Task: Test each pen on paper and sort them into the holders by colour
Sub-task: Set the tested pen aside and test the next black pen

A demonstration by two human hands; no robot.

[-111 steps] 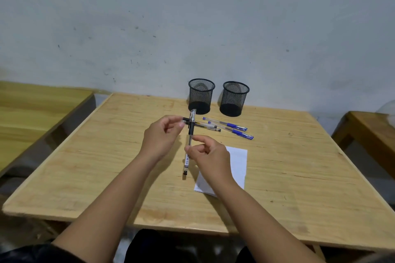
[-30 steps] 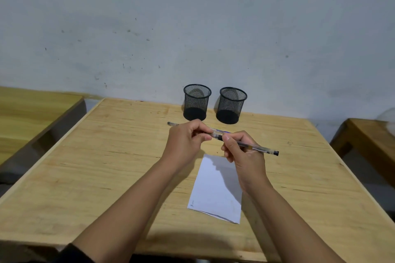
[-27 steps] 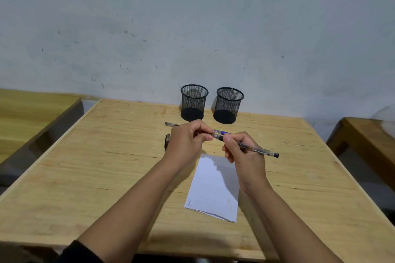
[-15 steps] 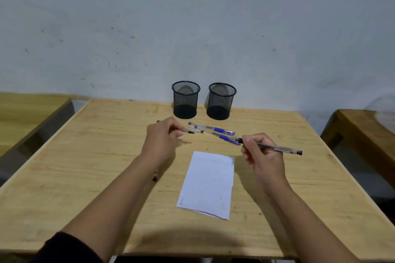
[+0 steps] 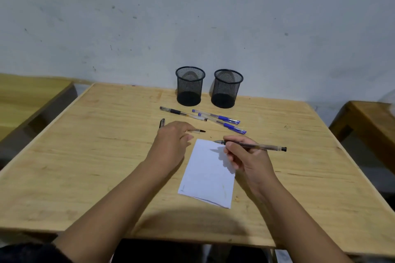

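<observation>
My right hand (image 5: 245, 160) grips an uncapped black pen (image 5: 256, 146), its tip just above the top edge of the white paper (image 5: 207, 179). My left hand (image 5: 171, 143) is low over the table left of the paper and pinches the pen cap (image 5: 197, 131), which sticks out from its fingertips. A second black cap (image 5: 161, 123) lies behind that hand. Another black pen (image 5: 181, 113) and two blue pens (image 5: 215, 116) (image 5: 227, 127) lie in front of two black mesh holders (image 5: 189, 86) (image 5: 227, 88), both of which look empty.
The wooden table (image 5: 85, 156) stands against a grey wall. A lower wooden bench (image 5: 25, 96) is at the left and another wooden piece (image 5: 367, 121) at the right.
My hands pulled the cap off the pen and moved apart. My right hand brought the pen tip down to the paper; my left hand sank to the table with the cap.
</observation>
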